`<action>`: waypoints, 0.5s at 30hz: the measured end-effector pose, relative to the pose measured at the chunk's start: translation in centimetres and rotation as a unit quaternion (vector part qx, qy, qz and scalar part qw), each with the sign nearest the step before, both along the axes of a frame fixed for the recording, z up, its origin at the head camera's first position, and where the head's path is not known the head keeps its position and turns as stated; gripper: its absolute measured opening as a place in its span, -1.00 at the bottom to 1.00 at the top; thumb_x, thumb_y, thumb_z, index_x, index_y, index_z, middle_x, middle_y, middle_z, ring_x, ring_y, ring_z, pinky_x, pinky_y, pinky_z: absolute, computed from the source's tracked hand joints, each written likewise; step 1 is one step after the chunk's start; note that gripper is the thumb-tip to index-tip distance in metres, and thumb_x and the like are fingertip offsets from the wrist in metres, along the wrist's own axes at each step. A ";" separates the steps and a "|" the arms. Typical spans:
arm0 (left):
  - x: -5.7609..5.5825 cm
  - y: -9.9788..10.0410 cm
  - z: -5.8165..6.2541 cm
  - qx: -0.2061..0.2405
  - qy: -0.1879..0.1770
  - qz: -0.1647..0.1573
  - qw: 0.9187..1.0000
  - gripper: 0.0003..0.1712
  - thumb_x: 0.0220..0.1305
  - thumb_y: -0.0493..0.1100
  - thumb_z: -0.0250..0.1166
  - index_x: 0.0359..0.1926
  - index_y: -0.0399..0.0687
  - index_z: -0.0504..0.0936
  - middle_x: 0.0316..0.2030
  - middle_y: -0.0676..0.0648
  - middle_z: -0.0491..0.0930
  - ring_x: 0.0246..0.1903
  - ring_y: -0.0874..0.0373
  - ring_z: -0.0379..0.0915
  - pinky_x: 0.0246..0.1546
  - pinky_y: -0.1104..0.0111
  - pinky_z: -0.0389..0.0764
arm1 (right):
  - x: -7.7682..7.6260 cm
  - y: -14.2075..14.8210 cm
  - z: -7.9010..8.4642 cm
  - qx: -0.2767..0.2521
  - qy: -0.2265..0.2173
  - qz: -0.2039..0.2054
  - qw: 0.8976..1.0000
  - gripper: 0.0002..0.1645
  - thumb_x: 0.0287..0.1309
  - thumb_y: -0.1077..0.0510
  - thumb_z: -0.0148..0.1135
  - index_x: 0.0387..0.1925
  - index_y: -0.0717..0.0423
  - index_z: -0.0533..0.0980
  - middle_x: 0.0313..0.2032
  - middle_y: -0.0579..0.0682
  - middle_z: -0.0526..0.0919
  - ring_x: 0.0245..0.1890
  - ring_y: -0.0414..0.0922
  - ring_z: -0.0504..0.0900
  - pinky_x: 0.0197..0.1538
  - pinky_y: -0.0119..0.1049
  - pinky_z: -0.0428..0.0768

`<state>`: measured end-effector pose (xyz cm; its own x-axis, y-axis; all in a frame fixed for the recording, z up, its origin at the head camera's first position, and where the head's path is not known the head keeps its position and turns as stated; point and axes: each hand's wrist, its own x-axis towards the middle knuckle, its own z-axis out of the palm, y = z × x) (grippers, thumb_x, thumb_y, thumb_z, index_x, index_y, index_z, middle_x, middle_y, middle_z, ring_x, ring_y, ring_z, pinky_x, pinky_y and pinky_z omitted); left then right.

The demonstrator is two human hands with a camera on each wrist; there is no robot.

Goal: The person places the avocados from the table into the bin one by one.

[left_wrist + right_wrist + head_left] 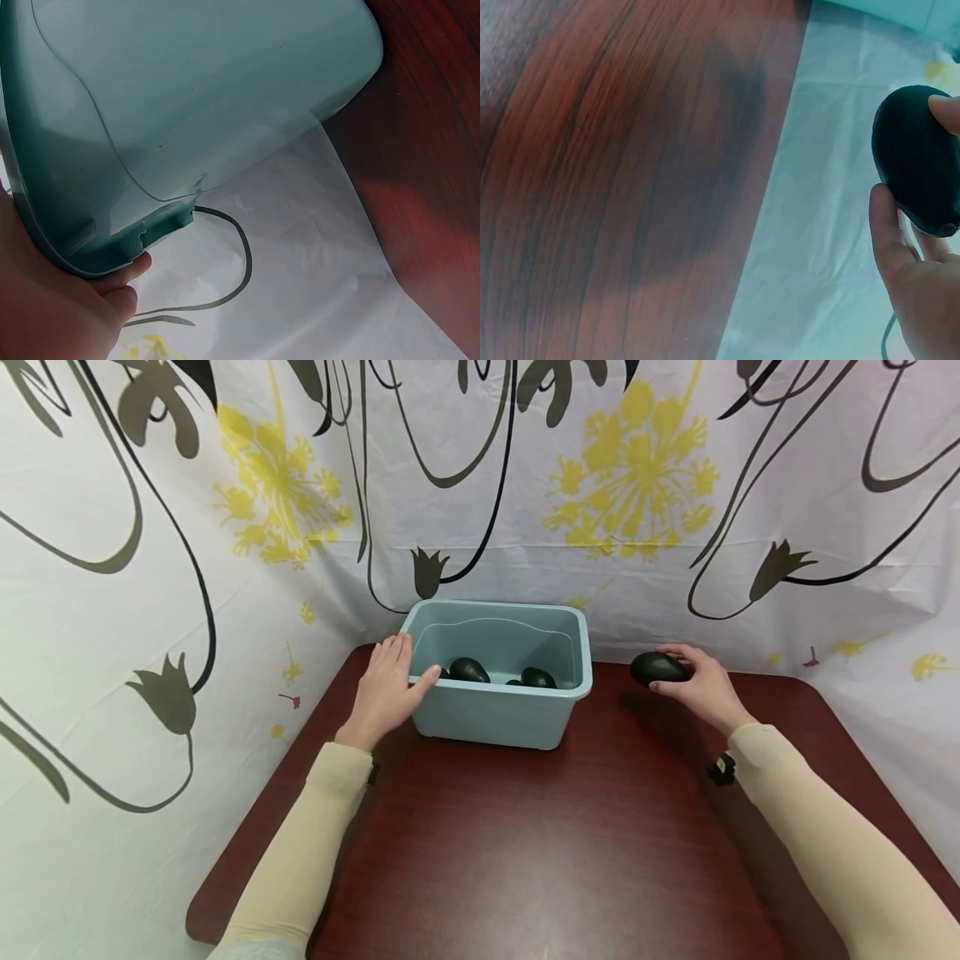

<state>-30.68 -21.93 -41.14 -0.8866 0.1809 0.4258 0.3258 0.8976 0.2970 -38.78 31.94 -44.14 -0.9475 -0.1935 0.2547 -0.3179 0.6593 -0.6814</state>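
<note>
A light blue plastic bin (495, 714) stands at the back of the table. Several dark green avocados (469, 671) lie inside, partly hidden by its front wall. My left hand (382, 689) grips the bin's front left corner, thumb over the front rim; in the left wrist view, fingertips (139, 264) curl beneath the bin's rim. To the right of the bin, my right hand (701, 687) holds another avocado (660, 668) between thumb and fingers. That avocado (919, 157) is raised over the table's back edge in the right wrist view.
The dark red wooden table (540, 843) has rounded corners. A white cloth (480, 460) with yellow and grey plant patterns hangs behind the table and along its sides. Dark shadows fall on the wood below my right arm.
</note>
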 end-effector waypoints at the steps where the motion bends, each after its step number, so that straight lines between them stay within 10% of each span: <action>1: 0.0 0.0 0.0 0.000 0.001 0.000 1.000 0.11 0.42 0.51 -0.19 0.55 -0.33 0.03 0.53 -0.28 0.04 0.52 -0.10 -0.13 0.52 0.13 -0.20 | 0.2 -0.1 0.1 -0.001 0.000 -0.002 1.000 -0.17 0.10 -0.15 0.51 0.39 -0.23 0.40 0.28 0.06 0.42 0.11 0.09 0.50 -0.09 -0.10 0.49; 15: 0.0 0.1 -0.1 0.004 0.006 -0.003 1.000 0.10 0.42 0.51 -0.19 0.55 -0.32 0.04 0.52 -0.28 0.06 0.52 -0.11 -0.11 0.52 0.13 -0.19 | 2.3 -1.3 1.5 -0.034 0.051 -0.003 0.998 -0.19 0.11 -0.10 0.51 0.38 -0.43 0.39 0.26 -0.07 0.46 -0.02 -0.13 0.53 -0.16 -0.40 0.51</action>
<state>-30.65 -21.85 -41.20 -0.8806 0.1829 0.4372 0.3345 0.8934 0.2999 -36.50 30.63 -42.64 -0.9171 -0.1666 0.3622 -0.3839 0.6144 -0.6893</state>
